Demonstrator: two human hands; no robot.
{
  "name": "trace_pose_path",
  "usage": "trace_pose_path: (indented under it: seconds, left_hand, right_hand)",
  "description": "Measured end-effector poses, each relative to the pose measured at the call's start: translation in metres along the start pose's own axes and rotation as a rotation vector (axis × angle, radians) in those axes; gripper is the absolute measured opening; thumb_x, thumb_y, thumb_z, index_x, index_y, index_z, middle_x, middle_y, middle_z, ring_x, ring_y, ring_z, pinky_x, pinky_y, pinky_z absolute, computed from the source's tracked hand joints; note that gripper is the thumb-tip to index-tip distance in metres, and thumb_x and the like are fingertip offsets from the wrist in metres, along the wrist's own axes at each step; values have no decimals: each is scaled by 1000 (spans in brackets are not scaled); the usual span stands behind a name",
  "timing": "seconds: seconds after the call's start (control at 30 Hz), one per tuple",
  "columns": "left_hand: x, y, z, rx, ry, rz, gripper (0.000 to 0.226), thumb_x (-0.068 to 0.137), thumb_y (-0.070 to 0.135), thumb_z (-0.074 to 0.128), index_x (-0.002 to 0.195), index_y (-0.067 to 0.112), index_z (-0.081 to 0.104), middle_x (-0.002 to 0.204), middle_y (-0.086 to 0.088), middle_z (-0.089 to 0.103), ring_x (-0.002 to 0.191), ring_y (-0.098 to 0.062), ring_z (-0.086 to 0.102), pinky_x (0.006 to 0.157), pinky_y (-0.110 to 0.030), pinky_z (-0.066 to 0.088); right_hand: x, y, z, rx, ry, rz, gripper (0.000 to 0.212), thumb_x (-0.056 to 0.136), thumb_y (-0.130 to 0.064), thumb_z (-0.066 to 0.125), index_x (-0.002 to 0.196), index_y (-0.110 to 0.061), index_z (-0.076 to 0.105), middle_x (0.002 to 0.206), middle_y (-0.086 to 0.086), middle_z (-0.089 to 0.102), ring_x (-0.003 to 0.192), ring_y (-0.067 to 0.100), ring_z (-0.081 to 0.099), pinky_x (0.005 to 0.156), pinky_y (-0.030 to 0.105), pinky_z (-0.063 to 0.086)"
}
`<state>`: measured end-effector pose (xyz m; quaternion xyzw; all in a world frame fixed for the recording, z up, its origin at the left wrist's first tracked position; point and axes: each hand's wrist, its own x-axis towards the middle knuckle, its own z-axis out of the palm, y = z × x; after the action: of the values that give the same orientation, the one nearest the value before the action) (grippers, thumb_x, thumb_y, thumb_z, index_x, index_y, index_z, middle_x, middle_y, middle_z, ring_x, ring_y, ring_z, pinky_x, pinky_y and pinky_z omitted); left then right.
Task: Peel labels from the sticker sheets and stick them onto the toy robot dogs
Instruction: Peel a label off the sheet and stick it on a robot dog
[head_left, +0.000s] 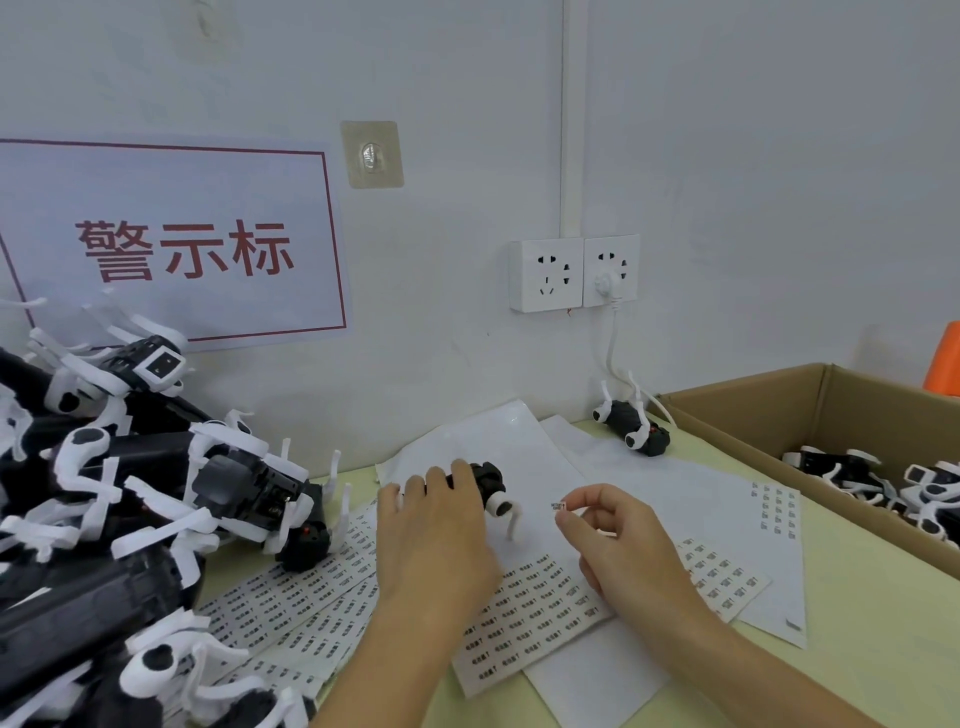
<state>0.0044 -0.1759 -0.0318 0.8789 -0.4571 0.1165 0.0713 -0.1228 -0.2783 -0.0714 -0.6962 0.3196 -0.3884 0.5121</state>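
Observation:
My left hand (434, 525) grips a black and white toy robot dog (491, 488) over the middle of the table, its white leg hanging down. My right hand (618, 540) pinches a small white label (559, 505) between thumb and forefinger, just right of the dog and apart from it. Sticker sheets (524, 613) printed with rows of small labels lie under both hands, and more sheets (291, 597) fan out to the left.
A heap of robot dogs (130, 499) fills the left side. One dog (631, 423) lies upside down by the wall, near a plugged socket (610, 270). A cardboard box (826, 410) at right holds several dogs. Blank backing sheets (675, 493) cover the table centre.

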Motion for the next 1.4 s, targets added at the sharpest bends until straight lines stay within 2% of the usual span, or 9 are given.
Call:
trace_pose_path:
  seconds: [0.1, 0.17, 0.27, 0.4, 0.57, 0.77, 0.87, 1.1, 1.4]
  left_hand:
    - [3, -7, -7, 48, 85, -34, 12, 96, 21, 49, 107, 20, 45, 86, 7, 41, 82, -17, 42, 78, -30, 26]
    - [6, -11, -9, -55, 124, -72, 17, 98, 32, 54, 97, 20, 43, 84, 7, 44, 80, -18, 46, 71, -29, 29]
    - [11, -13, -12, -521, 127, -185, 29, 89, 41, 66, 90, 18, 49, 85, 4, 60, 79, -21, 62, 62, -34, 45]
    - [14, -1, -10, -1228, 59, -340, 22, 82, 32, 79, 84, 13, 67, 55, 5, 66, 44, -9, 62, 40, -23, 45]
    - [9, 15, 8, -1587, -116, -422, 22, 82, 32, 81, 92, 14, 74, 66, 1, 71, 55, -15, 65, 54, -27, 50]
    - [-5, 30, 32, -1598, -145, -249, 46, 82, 31, 82, 116, 44, 54, 92, -3, 77, 82, -21, 76, 84, -45, 59]
    - [-8, 28, 33, -1652, -143, -135, 48, 86, 22, 79, 116, 53, 57, 93, -7, 77, 84, -26, 76, 76, -38, 59]
    - [-8, 23, 36, -1668, -214, -36, 55, 92, 5, 64, 122, 51, 65, 106, -17, 71, 81, -27, 65, 59, -24, 53]
    - [-5, 22, 39, -1624, -234, 38, 59, 77, 24, 60, 121, 64, 59, 105, -12, 72, 84, -32, 61, 71, -44, 42]
  right_hand:
    - [1, 1, -1, -20, -5, -35, 6, 96, -22, 62, 92, -26, 65, 64, -8, 55, 51, 17, 42, 45, 19, 34]
    - [1, -1, -2, -8, -9, -67, 6, 97, -22, 61, 92, -24, 64, 64, -7, 55, 49, 17, 39, 44, 18, 34]
    - [0, -8, -6, 17, -27, -126, 6, 97, -23, 60, 92, -22, 63, 68, -3, 56, 48, 13, 39, 45, 16, 35]
    - [-1, -17, -11, 25, -63, -201, 7, 97, -24, 61, 90, -22, 64, 67, -4, 51, 50, 9, 39, 47, 16, 34]
    - [0, -25, -18, -4, -70, -267, 8, 97, -23, 61, 91, -19, 64, 66, 0, 43, 54, 13, 36, 50, 15, 35]
    - [4, -24, -23, -133, -90, -271, 12, 100, -19, 56, 90, -17, 62, 63, -4, 50, 50, 12, 36, 49, 23, 33]
    - [6, -22, -25, -194, -114, -248, 13, 101, -20, 54, 91, -19, 63, 68, 2, 51, 48, 8, 35, 47, 18, 31]
    - [10, -21, -27, -276, -112, -272, 18, 101, -18, 54, 87, -21, 64, 49, -11, 39, 42, 5, 33, 44, 15, 29]
    - [10, -24, -31, -356, -139, -247, 26, 100, -18, 57, 76, -25, 65, 46, -10, 33, 42, 8, 29, 43, 18, 28]
